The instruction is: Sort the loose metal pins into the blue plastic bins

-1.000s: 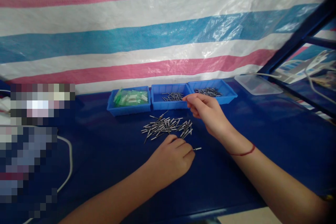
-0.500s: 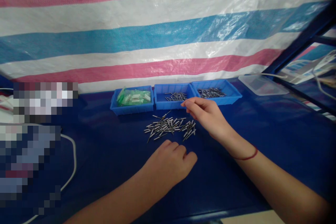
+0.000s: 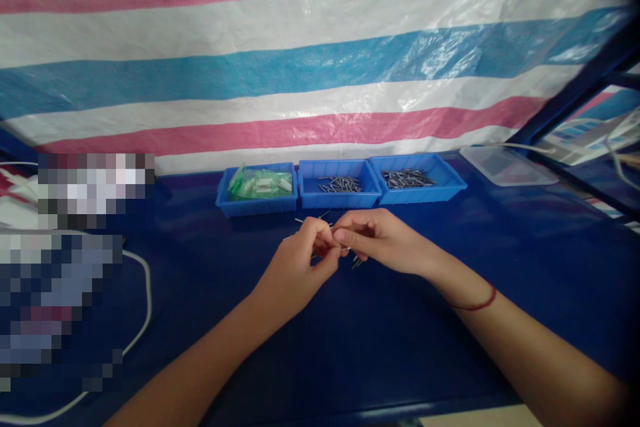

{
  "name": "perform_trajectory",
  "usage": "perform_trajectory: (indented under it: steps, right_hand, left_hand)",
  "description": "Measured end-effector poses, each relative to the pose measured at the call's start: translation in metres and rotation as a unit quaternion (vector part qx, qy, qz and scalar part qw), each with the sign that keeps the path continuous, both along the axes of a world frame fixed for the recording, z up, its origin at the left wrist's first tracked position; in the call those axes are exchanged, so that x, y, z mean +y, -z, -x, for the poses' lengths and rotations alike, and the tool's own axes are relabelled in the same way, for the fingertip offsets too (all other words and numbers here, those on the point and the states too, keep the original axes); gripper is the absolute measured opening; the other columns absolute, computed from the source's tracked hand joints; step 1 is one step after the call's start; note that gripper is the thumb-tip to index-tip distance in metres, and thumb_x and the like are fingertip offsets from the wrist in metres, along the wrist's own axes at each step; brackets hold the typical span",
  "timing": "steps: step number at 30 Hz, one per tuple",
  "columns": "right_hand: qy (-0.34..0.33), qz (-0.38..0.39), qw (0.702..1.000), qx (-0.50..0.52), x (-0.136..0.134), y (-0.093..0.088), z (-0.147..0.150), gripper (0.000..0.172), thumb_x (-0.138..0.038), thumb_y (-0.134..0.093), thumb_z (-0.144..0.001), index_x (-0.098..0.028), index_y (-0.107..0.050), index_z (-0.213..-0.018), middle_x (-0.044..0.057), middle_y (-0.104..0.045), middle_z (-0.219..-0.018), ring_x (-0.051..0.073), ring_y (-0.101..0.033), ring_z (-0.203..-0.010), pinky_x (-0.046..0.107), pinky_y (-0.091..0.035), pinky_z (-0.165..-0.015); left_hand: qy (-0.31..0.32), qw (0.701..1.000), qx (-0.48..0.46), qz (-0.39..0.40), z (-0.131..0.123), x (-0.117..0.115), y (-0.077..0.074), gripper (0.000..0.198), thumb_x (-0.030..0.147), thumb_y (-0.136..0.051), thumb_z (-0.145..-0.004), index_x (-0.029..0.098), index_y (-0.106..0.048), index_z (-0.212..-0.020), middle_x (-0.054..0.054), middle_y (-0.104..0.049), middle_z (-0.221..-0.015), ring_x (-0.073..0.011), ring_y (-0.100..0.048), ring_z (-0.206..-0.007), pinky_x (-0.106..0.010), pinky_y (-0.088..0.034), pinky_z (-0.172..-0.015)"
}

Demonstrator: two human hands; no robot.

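My left hand (image 3: pixel 300 265) and my right hand (image 3: pixel 376 239) meet fingertip to fingertip above a loose pile of small metal pins (image 3: pixel 320 219) on the blue table (image 3: pixel 425 320). Both hands are pinched closed around a thin metal pin (image 3: pixel 344 250) held between them. The hands cover most of the pile; only a few pin tips show behind and below the fingers.
Three blue trays stand in a row behind the hands: the left one (image 3: pixel 257 199) holds green and white parts, the middle (image 3: pixel 339 197) and right (image 3: pixel 425 192) hold metal pins. A clear plastic lid (image 3: pixel 507 167) lies at the right. A white cable (image 3: pixel 140 320) curves at left.
My right hand drew back from the middle tray toward me. My left hand rose from the table and moved forward to meet it over the pile.
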State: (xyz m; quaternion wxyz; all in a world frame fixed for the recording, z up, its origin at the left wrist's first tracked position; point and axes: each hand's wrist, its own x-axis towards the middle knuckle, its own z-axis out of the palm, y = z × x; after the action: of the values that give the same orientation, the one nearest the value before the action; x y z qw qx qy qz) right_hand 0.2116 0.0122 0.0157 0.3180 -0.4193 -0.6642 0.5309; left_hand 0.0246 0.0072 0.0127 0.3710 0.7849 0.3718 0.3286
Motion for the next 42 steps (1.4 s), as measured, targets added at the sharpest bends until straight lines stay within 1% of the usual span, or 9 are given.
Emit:
perform_trajectory:
  steps: [3, 6, 11, 14, 19, 24, 32, 38, 42]
  right_hand:
    - [0.002, -0.015, 1.000, -0.004, 0.000, -0.002, -0.002, 0.030, -0.043, -0.056, -0.086, -0.014, -0.066, -0.087, 0.004, -0.067, -0.075, 0.009, -0.054, -0.058, 0.021, -0.044, -0.052]
    - [-0.008, -0.035, 0.999, -0.015, 0.000, -0.003, -0.002, 0.029, -0.042, -0.058, -0.085, -0.014, -0.068, -0.088, 0.005, -0.068, -0.078, 0.012, -0.057, -0.064, 0.023, -0.045, -0.055]
    - [0.002, -0.066, 0.997, -0.030, -0.001, 0.001, 0.004, 0.028, -0.040, -0.056, -0.087, -0.015, -0.068, -0.084, 0.004, -0.067, -0.075, 0.010, -0.053, -0.060, 0.023, -0.043, -0.054]
    - [0.013, -0.061, 0.998, -0.012, -0.001, 0.002, 0.006, 0.029, -0.040, -0.055, -0.088, -0.015, -0.068, -0.085, 0.004, -0.066, -0.077, 0.010, -0.052, -0.060, 0.022, -0.043, -0.054]
    - [0.012, -0.044, 0.999, 0.021, -0.003, 0.001, 0.006, 0.028, -0.040, -0.055, -0.088, -0.015, -0.067, -0.086, 0.003, -0.066, -0.079, 0.010, -0.053, -0.061, 0.022, -0.044, -0.056]
    - [0.015, -0.014, 0.999, 0.028, -0.005, -0.002, 0.011, 0.026, -0.038, -0.056, -0.087, -0.015, -0.067, -0.086, 0.003, -0.065, -0.079, 0.008, -0.052, -0.058, 0.021, -0.042, -0.053]
    - [0.060, 0.026, 0.995, 0.075, -0.007, -0.001, 0.019, 0.021, -0.035, -0.060, -0.084, -0.015, -0.066, -0.087, 0.000, -0.059, -0.068, 0.007, -0.052, -0.054, 0.018, -0.039, -0.045]
    - [0.098, 0.032, 0.987, 0.120, -0.005, 0.006, 0.021, 0.021, -0.036, -0.063, -0.081, -0.015, -0.064, -0.088, -0.003, -0.055, -0.057, 0.007, -0.048, -0.047, 0.019, -0.038, -0.041]
    - [0.139, 0.004, 0.979, 0.151, -0.005, 0.008, 0.022, 0.022, -0.037, -0.064, -0.080, -0.017, -0.064, -0.088, -0.005, -0.053, -0.053, 0.006, -0.046, -0.041, 0.019, -0.037, -0.038]
  left_hand:
    - [-0.050, 0.990, -0.105, 0.080, -0.002, 0.002, 0.003, 0.014, 0.020, -0.056, -0.085, 0.021, -0.042, -0.086, 0.000, -0.065, -0.084, -0.0130, -0.066, -0.077, -0.026, -0.052, -0.072]
    - [-0.102, 0.975, -0.170, 0.096, -0.002, 0.006, 0.003, 0.022, 0.022, -0.062, -0.080, 0.021, -0.042, -0.087, 0.000, -0.064, -0.084, -0.0123, -0.065, -0.074, -0.026, -0.052, -0.070]
    - [-0.129, 0.957, -0.233, 0.118, -0.003, 0.009, -0.001, 0.026, 0.023, -0.067, -0.074, 0.020, -0.048, -0.092, -0.001, -0.067, -0.087, -0.0130, -0.066, -0.076, -0.026, -0.054, -0.071]
    - [-0.130, 0.956, -0.220, 0.142, -0.003, 0.008, -0.001, 0.028, 0.026, -0.068, -0.073, 0.018, -0.057, -0.098, -0.003, -0.067, -0.090, -0.0131, -0.065, -0.075, -0.025, -0.055, -0.067]
    - [-0.116, 0.966, -0.180, 0.142, -0.001, 0.008, 0.000, 0.019, 0.032, -0.065, -0.078, 0.017, -0.066, -0.091, -0.001, -0.069, -0.078, -0.0148, -0.066, -0.073, -0.025, -0.055, -0.066]
    - [-0.127, 0.970, -0.168, 0.118, -0.001, 0.007, -0.004, 0.016, 0.032, -0.064, -0.079, 0.017, -0.067, -0.086, -0.001, -0.071, -0.081, -0.0160, -0.068, -0.074, -0.025, -0.055, -0.066]
    - [-0.122, 0.972, -0.172, 0.103, 0.000, 0.009, -0.002, 0.016, 0.031, -0.063, -0.081, 0.017, -0.067, -0.087, -0.001, -0.070, -0.078, -0.0132, -0.066, -0.069, -0.022, -0.054, -0.063]
    - [-0.133, 0.976, -0.153, 0.081, 0.001, 0.009, -0.002, 0.016, 0.031, -0.061, -0.082, 0.017, -0.067, -0.089, -0.002, -0.069, -0.084, -0.0130, -0.065, -0.072, -0.021, -0.051, -0.064]
    - [-0.136, 0.978, -0.143, 0.074, 0.002, 0.010, 0.000, 0.017, 0.030, -0.060, -0.083, 0.018, -0.067, -0.092, -0.003, -0.068, -0.089, -0.0140, -0.064, -0.075, -0.023, -0.050, -0.065]
